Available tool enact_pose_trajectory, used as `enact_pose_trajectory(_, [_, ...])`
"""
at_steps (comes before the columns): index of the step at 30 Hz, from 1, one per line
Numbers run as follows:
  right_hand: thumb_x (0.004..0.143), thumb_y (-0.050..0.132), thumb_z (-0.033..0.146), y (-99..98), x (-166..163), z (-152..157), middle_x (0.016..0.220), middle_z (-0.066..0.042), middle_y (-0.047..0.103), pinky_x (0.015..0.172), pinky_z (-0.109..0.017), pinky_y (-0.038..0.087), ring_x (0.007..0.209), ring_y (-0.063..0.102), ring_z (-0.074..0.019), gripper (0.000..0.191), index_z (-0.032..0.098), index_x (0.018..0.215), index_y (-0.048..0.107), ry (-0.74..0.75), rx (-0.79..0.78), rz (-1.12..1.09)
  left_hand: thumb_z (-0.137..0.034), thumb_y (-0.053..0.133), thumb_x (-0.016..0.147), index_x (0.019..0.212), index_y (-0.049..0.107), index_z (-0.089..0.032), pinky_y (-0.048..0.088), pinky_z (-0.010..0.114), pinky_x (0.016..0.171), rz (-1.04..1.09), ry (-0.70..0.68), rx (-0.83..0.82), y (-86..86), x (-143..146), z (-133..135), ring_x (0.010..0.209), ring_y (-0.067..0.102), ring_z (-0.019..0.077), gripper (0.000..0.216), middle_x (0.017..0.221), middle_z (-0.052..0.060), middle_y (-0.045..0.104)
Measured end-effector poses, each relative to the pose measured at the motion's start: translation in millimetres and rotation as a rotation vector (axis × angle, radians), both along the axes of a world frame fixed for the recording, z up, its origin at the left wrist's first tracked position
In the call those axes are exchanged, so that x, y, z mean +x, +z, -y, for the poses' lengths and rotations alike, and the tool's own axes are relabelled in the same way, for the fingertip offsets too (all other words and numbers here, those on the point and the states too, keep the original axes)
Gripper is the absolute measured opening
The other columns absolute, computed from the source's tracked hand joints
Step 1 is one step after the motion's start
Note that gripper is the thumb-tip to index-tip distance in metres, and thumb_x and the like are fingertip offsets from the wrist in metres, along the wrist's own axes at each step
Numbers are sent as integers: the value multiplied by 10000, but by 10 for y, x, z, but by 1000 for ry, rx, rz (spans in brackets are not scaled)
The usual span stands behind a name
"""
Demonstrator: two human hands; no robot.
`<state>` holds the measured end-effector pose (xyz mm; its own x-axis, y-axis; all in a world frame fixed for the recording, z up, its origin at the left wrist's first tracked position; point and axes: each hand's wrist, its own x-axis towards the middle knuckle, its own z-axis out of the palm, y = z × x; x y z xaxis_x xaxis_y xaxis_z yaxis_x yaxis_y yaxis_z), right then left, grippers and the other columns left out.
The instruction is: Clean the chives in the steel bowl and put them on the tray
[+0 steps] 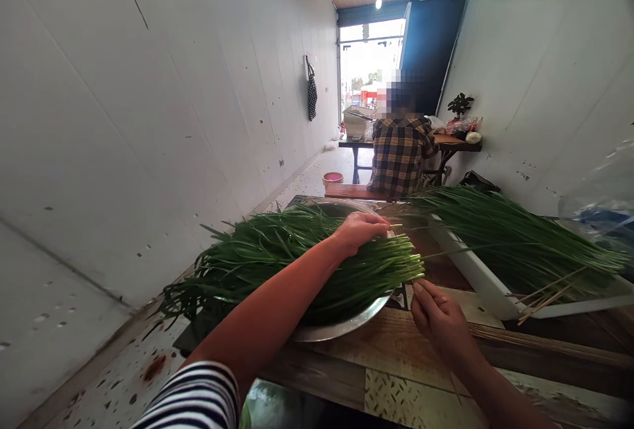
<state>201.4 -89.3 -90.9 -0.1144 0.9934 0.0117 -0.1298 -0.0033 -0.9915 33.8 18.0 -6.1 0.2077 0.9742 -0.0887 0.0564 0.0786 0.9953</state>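
Observation:
A big pile of long green chives [277, 264] lies across a round metal basin [341, 327] on a wooden table. My left hand [360, 230] reaches over the pile, fingers curled and pinched on a few chive stalks near their cut ends. My right hand [436, 313] hovers just right of the basin, beside the cut ends, fingers closed on what looks like a thin bamboo skewer. A second heap of chives [515, 237] rests in a white tray [475, 274] to the right, with several bamboo skewers [545, 297] lying on it.
A person in a plaid shirt [400, 155] sits with their back to me at a far table [450, 144] near the open doorway. A pink bucket [333, 179] stands on the floor. White walls run along both sides. A clear plastic bag [601, 208] sits at the right.

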Motion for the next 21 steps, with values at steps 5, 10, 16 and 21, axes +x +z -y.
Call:
enact_pose_trajectory(5, [893,526,454,-18,6,2,457,88,299,388,-201,158,409,199,-53,375,196,652,400,8,-7,-17,-201,674,686,724,714,-88,319,207,485,29,11,-10,-1,5,-3,453,384,34,127,587,1,595])
enact_pose_trajectory(10, [892,521,462,15,1,11,451,87,305,383,-206,161,400,209,-55,372,197,655,410,10,-7,-4,-184,686,669,732,723,-91,334,210,501,37,-1,-20,20,6,14,462,394,38,119,593,6,607])
enact_pose_trajectory(16, [889,518,471,16,-14,-6,437,88,303,381,-205,174,394,210,-55,383,195,644,416,1,8,11,-195,694,660,750,733,-95,327,209,494,33,-4,-25,11,4,0,464,392,38,140,594,6,610])
enact_pose_trajectory(21, [888,522,473,6,-5,0,448,86,306,380,-201,183,399,220,-56,385,195,644,415,4,17,10,-189,687,661,747,739,-98,295,200,470,14,-8,-13,1,3,-8,459,386,34,136,591,8,616])
